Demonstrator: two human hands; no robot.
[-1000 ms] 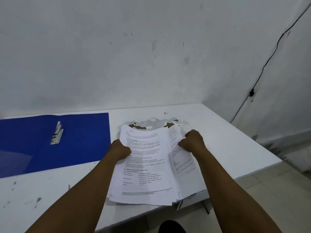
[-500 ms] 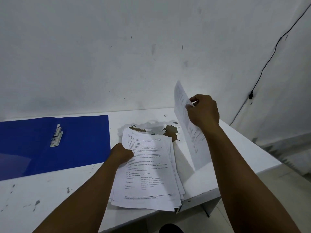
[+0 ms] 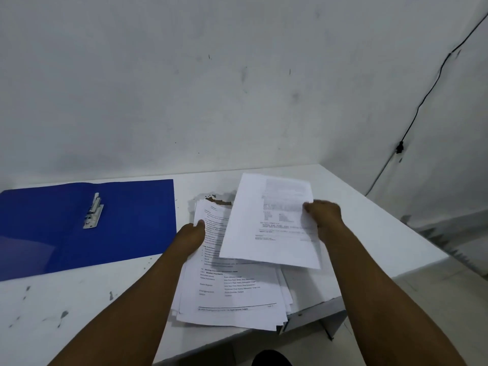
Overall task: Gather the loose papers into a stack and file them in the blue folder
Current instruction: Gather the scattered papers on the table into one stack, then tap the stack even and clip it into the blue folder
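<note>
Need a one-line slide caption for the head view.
Right hand holds one sheet over the stack; left hand steadies it.

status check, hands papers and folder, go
Left hand holds the paper stack at its left edge. Right hand grips one sheet over the stack. Blue folder lies open, clip bare, nothing blocking.

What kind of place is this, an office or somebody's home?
Probably a plain office or work room. A white desk against a bare wall holds a stack of printed papers and an open blue folder.
</note>
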